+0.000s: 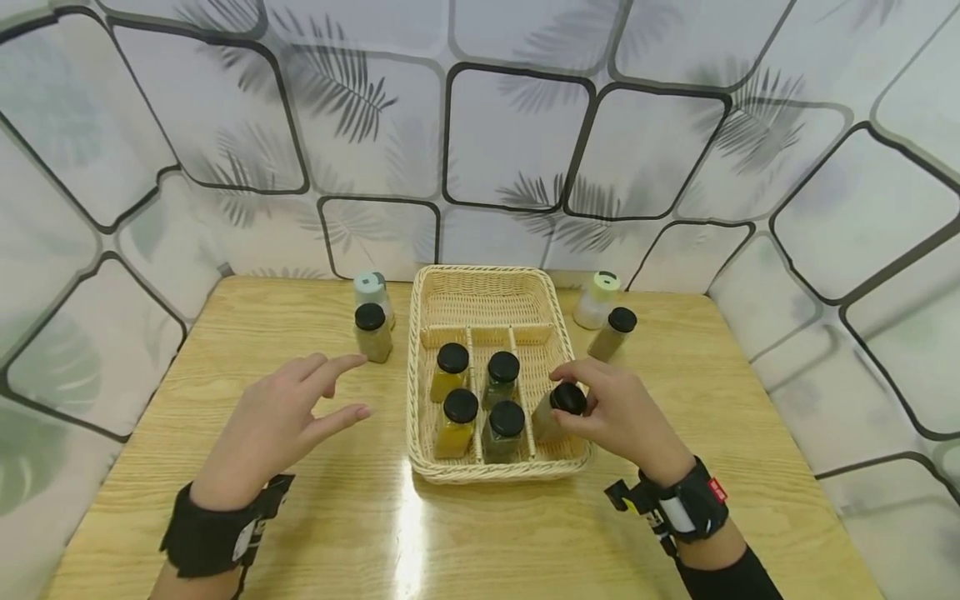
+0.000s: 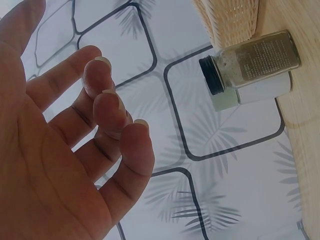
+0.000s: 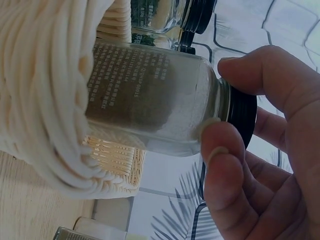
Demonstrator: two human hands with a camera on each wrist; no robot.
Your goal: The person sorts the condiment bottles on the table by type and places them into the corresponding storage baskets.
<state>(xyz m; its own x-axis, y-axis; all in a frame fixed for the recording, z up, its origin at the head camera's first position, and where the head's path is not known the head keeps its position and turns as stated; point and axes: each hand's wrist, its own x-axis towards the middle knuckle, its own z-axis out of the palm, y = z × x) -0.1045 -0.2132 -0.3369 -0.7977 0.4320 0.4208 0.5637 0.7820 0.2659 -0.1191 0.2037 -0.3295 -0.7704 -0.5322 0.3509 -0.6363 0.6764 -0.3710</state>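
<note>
My right hand [image 1: 617, 408] pinches the black lid of a glass spice jar [image 3: 150, 95] in the right compartment of the wicker basket [image 1: 498, 477]. Grey-brown powder partly fills that jar. To the basket's left, my left hand [image 1: 281, 417] hovers over the table, fingers loosely bent and holding nothing. Nearest to it stands a black-lidded spice jar [image 2: 265, 57] of brownish powder. Two jars of yellow spice, one behind the other [image 1: 448, 375] [image 1: 455, 429], occupy the left compartment. In the middle one are two jars of dark green flakes, the rear jar [image 1: 501, 379] and the front jar [image 1: 502, 433].
A shaker with a pale blue cap [image 1: 370, 287] stands behind the left jar. Right of the basket are a shaker with a yellow-green cap [image 1: 597, 300] and another black-lidded jar [image 1: 611, 335]. Patterned cloth [image 1: 517, 142] walls the wooden table [image 1: 330, 533] at the back and sides.
</note>
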